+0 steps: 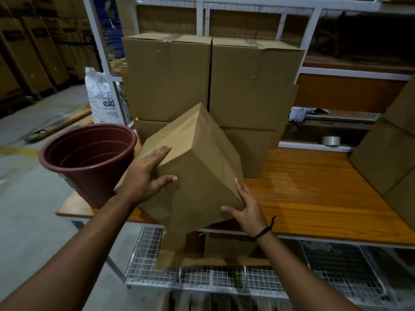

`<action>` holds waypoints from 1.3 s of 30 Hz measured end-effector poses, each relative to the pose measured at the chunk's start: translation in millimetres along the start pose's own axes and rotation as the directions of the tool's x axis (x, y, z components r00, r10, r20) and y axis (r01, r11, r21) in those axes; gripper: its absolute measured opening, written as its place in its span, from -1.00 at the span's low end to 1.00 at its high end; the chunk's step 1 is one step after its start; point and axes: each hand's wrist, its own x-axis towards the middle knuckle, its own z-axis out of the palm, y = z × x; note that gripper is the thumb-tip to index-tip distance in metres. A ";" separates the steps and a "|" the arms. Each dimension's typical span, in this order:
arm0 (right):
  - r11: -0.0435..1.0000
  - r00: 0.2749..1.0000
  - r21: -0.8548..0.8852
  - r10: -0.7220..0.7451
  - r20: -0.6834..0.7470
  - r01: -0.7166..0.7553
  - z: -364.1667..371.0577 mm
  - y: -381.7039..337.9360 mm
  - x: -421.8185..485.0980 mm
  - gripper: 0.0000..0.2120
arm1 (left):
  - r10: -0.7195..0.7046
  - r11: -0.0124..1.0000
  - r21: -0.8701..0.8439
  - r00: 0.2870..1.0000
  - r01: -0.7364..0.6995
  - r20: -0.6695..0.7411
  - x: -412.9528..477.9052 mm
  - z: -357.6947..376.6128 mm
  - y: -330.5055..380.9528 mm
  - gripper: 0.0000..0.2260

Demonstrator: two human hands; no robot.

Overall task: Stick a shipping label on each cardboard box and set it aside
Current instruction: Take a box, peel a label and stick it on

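A plain brown cardboard box is tilted on one corner over the near edge of the wooden table. My left hand presses flat on its left upper face, thumb across the front. My right hand cups its lower right corner. No label shows on the faces I can see. Behind it, two large cardboard boxes stand side by side on top of lower boxes.
A dark red plastic bucket stands at the table's left end. More boxes are stacked at the right. A tape roll lies on a back shelf ledge. A wire-mesh shelf under the table holds flat cardboard.
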 end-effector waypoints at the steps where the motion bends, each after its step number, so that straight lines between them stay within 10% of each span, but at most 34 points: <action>1: 0.999 1.000 -0.049 -0.016 -0.010 0.015 -7.7 -4.3 -1.5 -0.13 | -0.036 0.999 -0.022 0.999 0.036 0.000 -5.1 0.6 -1.4 -0.21; 8: 0.832 0.995 -0.547 -0.099 0.021 0.094 -66.3 -48.4 -3.0 -0.21 | -0.304 0.924 -0.215 0.949 0.315 0.083 -32.1 35.9 -11.1 -0.21; 18: 0.699 0.996 -0.710 -0.070 0.060 0.092 -77.7 -53.4 15.0 -0.27 | -0.449 0.797 -0.363 0.876 0.482 0.176 -44.5 88.7 -6.0 -0.34; 26: 0.686 0.996 -0.723 -0.062 0.057 0.084 -69.5 -37.4 12.6 -0.27 | -0.132 0.958 -0.259 0.991 0.120 -0.030 -21.3 55.6 15.8 -0.15; 31: 0.852 0.950 -0.518 -0.217 -0.223 0.073 -60.5 -8.8 -1.2 0.00 | 0.050 0.996 0.069 0.993 -0.057 0.107 -5.5 50.5 24.3 -0.43; 39: 0.999 0.950 0.026 0.035 -0.310 -0.028 -25.8 34.3 -11.1 0.03 | 0.096 0.995 -0.046 0.993 -0.093 0.071 -12.0 45.8 8.4 -0.54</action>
